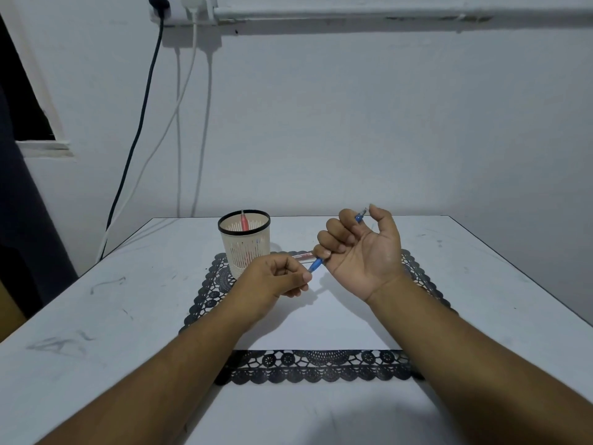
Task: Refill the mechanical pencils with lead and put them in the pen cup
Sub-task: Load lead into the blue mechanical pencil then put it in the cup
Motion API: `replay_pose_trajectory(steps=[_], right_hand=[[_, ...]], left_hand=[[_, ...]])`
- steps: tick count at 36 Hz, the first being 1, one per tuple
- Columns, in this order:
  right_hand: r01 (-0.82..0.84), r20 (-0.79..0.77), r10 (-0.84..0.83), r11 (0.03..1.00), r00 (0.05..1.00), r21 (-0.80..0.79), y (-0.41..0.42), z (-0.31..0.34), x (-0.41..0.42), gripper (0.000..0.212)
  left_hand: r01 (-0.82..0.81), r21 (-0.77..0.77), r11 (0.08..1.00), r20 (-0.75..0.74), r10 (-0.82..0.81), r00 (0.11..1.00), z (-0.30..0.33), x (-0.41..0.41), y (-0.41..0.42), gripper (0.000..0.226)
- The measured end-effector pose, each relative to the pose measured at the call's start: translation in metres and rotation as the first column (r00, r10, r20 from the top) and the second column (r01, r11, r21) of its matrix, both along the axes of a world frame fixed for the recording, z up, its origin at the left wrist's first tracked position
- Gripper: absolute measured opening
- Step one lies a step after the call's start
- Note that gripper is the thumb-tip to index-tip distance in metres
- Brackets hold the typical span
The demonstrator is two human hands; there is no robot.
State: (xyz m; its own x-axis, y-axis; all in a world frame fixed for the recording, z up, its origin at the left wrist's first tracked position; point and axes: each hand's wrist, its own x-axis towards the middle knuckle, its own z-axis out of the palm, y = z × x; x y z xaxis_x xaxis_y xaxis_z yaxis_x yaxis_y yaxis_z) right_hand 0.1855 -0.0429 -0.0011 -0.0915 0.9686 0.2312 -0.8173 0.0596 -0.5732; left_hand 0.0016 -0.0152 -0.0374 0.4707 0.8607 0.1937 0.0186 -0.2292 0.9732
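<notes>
Right hand (362, 248) gripped blue pencil (316, 263) above mat (321, 367) | left hand (272, 279) pinched closed, contents indiscernible | red pencil (244, 221) in cup (244, 244) | advice: keep barrel steady, feed lead straight.

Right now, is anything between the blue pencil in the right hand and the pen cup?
Only the left hand, which hovers low between the blue mechanical pencil held in the right hand and the pen cup. The cup's mouth is open, with one red pencil inside. A path over the left hand looks free.
</notes>
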Motion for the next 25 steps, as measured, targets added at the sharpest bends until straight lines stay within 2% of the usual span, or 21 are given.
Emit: replay_pose_trajectory(steps=[10,16,21,25], right_hand=[[0.014,-0.108,-0.020,0.999,0.994,-0.053,0.0000,0.0010,0.0025,0.043],[0.025,-0.104,-0.030,0.998,0.994,-0.050,-0.0018,0.0023,0.0019,0.043],[0.080,-0.011,-0.080,0.996,0.997,-0.051,0.0011,0.0058,-0.0009,0.040],[0.088,-0.011,-0.089,0.994,0.996,-0.059,0.0016,0.0041,-0.0007,0.046]], left_hand=[[0.010,0.047,0.999,0.013,-0.010,1.000,0.0001,-0.0032,0.0035,0.010],[-0.009,0.082,0.997,0.015,0.008,1.000,-0.0013,-0.0028,0.0034,0.007],[-0.034,0.126,0.991,-0.013,0.036,0.999,-0.0022,-0.0041,0.0045,0.005],[-0.046,0.173,0.984,-0.030,0.052,0.998,-0.0007,-0.0066,0.0059,0.005]])
